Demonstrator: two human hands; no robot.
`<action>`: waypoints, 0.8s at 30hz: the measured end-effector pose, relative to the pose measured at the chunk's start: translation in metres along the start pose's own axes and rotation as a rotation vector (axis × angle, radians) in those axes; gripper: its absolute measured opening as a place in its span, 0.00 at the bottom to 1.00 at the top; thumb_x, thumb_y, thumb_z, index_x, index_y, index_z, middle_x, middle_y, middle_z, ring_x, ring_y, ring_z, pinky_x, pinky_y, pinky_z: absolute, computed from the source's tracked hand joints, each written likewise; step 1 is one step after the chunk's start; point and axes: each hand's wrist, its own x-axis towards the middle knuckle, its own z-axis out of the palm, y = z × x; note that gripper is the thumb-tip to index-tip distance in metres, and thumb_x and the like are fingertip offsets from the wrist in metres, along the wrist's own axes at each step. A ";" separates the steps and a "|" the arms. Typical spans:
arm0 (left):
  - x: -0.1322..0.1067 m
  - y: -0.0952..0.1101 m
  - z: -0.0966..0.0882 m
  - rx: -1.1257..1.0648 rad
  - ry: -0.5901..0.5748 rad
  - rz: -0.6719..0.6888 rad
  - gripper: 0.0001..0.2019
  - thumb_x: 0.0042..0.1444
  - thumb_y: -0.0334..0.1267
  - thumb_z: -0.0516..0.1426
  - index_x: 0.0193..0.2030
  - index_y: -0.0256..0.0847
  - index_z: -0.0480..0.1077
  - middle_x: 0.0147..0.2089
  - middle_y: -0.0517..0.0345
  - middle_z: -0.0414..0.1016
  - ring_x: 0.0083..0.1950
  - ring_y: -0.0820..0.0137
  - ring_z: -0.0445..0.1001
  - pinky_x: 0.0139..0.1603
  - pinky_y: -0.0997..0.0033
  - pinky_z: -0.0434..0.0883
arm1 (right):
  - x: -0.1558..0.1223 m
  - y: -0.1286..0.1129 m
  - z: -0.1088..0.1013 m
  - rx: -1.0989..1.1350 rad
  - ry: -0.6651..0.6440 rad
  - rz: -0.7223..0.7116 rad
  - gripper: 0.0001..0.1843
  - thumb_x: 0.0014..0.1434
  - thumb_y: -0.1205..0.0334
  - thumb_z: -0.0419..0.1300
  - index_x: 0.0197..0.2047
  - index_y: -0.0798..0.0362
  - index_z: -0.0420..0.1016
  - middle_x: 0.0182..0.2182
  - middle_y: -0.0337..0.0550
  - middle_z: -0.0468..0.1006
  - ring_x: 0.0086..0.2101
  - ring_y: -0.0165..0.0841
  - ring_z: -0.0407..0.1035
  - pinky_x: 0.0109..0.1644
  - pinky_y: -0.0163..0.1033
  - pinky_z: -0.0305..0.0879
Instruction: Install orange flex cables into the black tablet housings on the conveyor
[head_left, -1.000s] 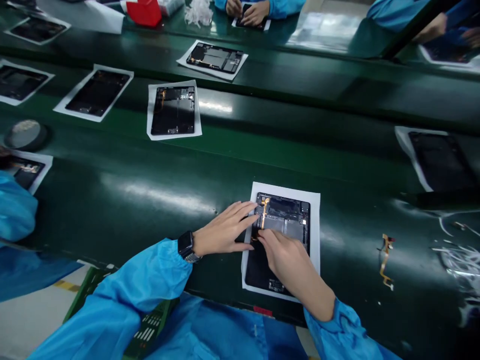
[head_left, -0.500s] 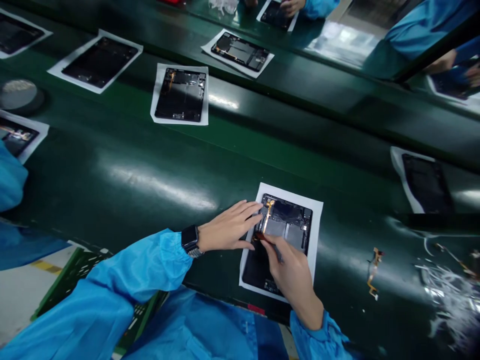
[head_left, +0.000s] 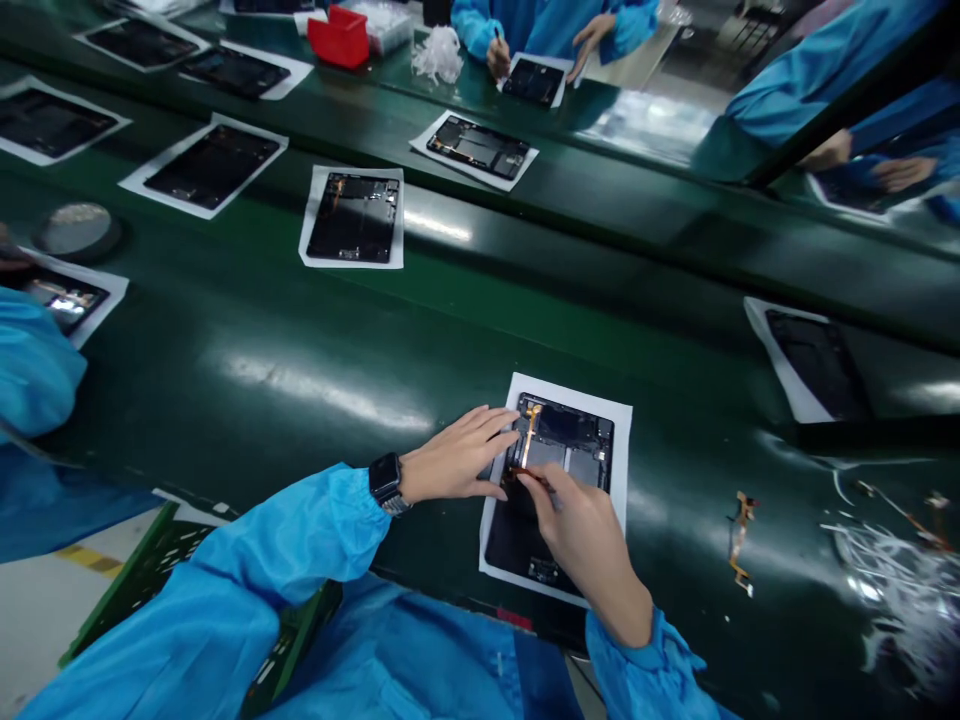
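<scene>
An opened tablet lies on a white sheet in front of me, its dark inner parts facing up. An orange flex cable runs down the left part of its inside. My left hand lies flat with fingers stretched, the fingertips at the tablet's left edge. With thumb and forefinger pinched, my right hand grips the lower end of the flex cable over the tablet's middle. The fingers partly hide that end. A loose flex cable lies on the green table to the right.
Tangled clear strips lie at the right. Several other tablets on sheets, such as one tablet, sit along the green bench. A round grey container stands at left. Co-workers in blue sleeves handle tablets at left and across; a red bin stands far back.
The view has tilted up slightly, showing more of the far bench and the co-worker's hands there. My hands keep nearly the same pose on the tablet.
</scene>
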 end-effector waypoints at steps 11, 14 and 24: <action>0.000 0.000 0.001 0.009 0.011 -0.003 0.40 0.52 0.51 0.66 0.65 0.35 0.56 0.69 0.35 0.55 0.71 0.50 0.54 0.69 0.47 0.56 | 0.001 -0.002 0.001 -0.032 -0.007 0.034 0.10 0.68 0.61 0.51 0.38 0.53 0.71 0.28 0.43 0.79 0.26 0.37 0.74 0.27 0.36 0.60; 0.001 0.000 0.002 0.022 0.006 -0.003 0.40 0.51 0.52 0.66 0.64 0.34 0.56 0.69 0.34 0.55 0.71 0.50 0.53 0.70 0.49 0.55 | -0.001 0.001 -0.001 0.107 0.027 0.050 0.09 0.69 0.59 0.52 0.42 0.52 0.72 0.34 0.44 0.81 0.32 0.37 0.77 0.33 0.37 0.66; 0.001 0.001 0.003 -0.002 -0.006 -0.015 0.38 0.53 0.49 0.66 0.64 0.36 0.56 0.70 0.35 0.55 0.72 0.53 0.51 0.71 0.49 0.53 | -0.006 -0.003 0.006 0.072 0.046 0.037 0.11 0.69 0.59 0.50 0.43 0.52 0.72 0.33 0.45 0.80 0.29 0.36 0.75 0.30 0.37 0.65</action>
